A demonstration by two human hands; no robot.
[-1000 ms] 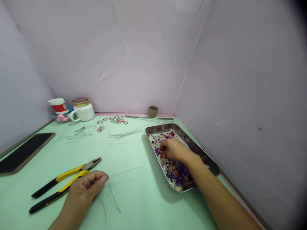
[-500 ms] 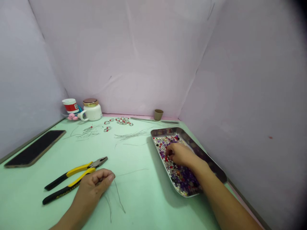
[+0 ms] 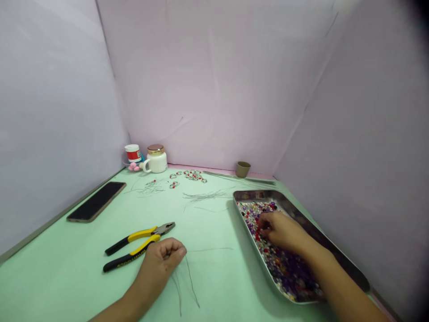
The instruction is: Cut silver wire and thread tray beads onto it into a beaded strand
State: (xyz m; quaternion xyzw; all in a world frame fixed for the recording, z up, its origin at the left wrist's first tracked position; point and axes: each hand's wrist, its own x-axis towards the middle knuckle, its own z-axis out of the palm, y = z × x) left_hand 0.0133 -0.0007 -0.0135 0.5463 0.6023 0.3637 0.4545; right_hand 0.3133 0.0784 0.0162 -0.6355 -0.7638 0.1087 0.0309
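Note:
My left hand (image 3: 166, 258) is closed in a pinch on thin wire (image 3: 192, 279). Strands of it stick out to the right and hang down from the fingertips. Just behind that hand lie pliers (image 3: 140, 241) with yellow and black handles. My right hand (image 3: 279, 229) reaches into a metal tray (image 3: 254, 197), its fingers curled down among small beads (image 3: 278, 264). The beads are white, red, purple and black. Whatever those fingertips grip, if anything, is hidden.
Along the back are a white lidded mug (image 3: 157, 162), a white and red tub (image 3: 133, 153), a small brown cup (image 3: 243, 169) and beaded wire rings (image 3: 192, 175). Loose wires (image 3: 206, 195) lie mid-table. A phone (image 3: 97, 202) lies at the left. Pale walls surround the table.
The camera view has turned left, so everything sits further right in the picture. My left hand keeps its pinch on the wire, and my right hand stays among the beads.

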